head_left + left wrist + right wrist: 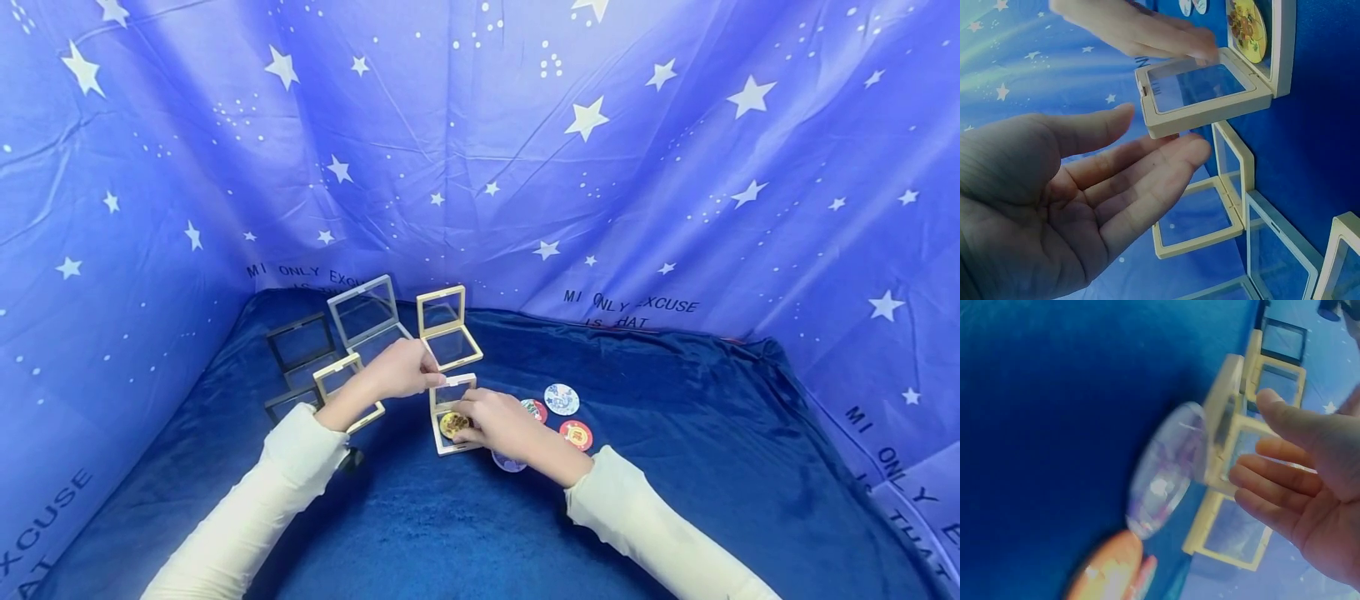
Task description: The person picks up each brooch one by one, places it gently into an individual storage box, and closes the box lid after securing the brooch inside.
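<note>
Above blue cloth, both hands, fingers loosely extended, might jostle the nearest frame, knocking its yellow badge askew.

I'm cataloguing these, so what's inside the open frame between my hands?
A yellow patterned disc; in the head view, your right hand covers part, and anything underneath is hidden.
</note>
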Action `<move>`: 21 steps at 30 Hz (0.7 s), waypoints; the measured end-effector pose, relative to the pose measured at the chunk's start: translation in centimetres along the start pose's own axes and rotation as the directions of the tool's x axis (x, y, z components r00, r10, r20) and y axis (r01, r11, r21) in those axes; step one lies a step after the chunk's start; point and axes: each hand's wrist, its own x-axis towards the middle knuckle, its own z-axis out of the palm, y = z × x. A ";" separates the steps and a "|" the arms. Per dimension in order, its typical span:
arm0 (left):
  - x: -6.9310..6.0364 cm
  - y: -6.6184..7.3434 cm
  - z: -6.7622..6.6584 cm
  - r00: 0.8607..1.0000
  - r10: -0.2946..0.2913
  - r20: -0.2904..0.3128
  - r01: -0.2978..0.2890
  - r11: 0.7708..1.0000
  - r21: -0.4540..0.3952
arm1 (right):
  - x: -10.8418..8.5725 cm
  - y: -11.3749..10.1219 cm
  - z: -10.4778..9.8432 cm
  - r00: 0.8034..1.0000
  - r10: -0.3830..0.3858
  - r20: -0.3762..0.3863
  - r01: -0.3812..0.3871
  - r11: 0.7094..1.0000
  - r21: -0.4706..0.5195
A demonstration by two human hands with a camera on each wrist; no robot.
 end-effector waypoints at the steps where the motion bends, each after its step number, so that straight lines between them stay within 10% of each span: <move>1: -0.1 -0.1 0.0 1.000 -0.012 -0.002 0.012 1.000 -0.012 | -0.1 0.1 -0.3 1.000 -0.003 -0.011 0.003 1.000 0.022; 11: -0.2 0.1 -0.9 0.982 -0.184 -0.035 0.179 0.977 -0.112 | 0.9 2.0 -4.3 0.981 0.166 -0.104 -0.139 0.964 0.228; 21: 0.1 0.3 -0.9 0.956 -0.270 0.111 0.290 0.923 -0.252 | 2.9 3.5 -5.8 0.926 0.363 0.104 -0.373 0.837 0.400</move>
